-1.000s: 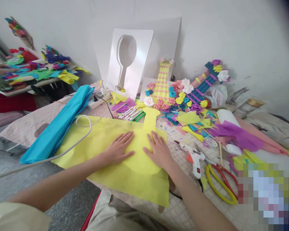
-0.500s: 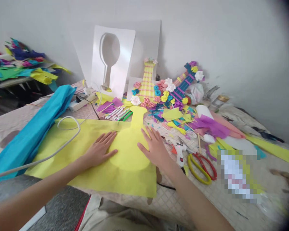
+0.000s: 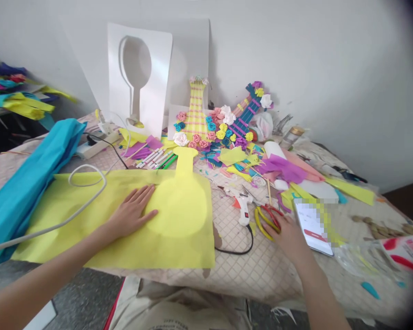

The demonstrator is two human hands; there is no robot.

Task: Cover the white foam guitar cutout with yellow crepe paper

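My left hand lies flat with fingers spread on a large sheet of yellow paper. Its thumb touches the round body of a paler yellow guitar-shaped piece, whose neck sticks out past the sheet's far edge. Off to the right, my right hand has its fingers closed around the handles of scissors, one yellow and one red. The scissors rest on the table, their blades partly hidden beside a white glue gun.
A white cable crosses the yellow sheet. Blue folded paper lies at left. Markers, paper scraps and a decorated yellow guitar stand or lie behind. A phone is right of my right hand. A cut-out white board leans on the wall.
My right hand has left the guitar-shaped piece and moved right, onto the scissors' handles. My left hand stays on the yellow sheet. The view has turned a little to the right.
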